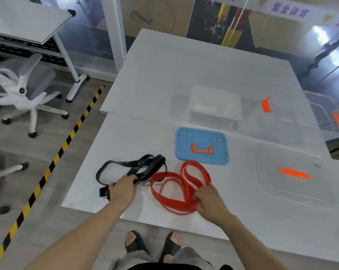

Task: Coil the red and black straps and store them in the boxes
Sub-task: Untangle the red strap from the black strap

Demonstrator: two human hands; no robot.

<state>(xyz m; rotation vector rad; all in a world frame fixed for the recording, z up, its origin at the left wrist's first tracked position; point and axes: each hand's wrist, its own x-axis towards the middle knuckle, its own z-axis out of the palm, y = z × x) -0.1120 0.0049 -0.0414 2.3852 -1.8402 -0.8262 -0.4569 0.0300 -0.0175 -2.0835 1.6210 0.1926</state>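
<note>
White desk (145, 78) fills the head view, with an open clear box (215, 106) far back and a blue lid (201, 146) nearer. Near the front edge lie the black strap (137, 164) and, touching it on the right, the red strap (176, 191), both in loose tangled loops. Left hand (123, 189) has its grip closed on the black strap; right hand (211, 201) pinches the red one. Best to free one strap first, then wind even, flat turns small enough for the box.
</note>
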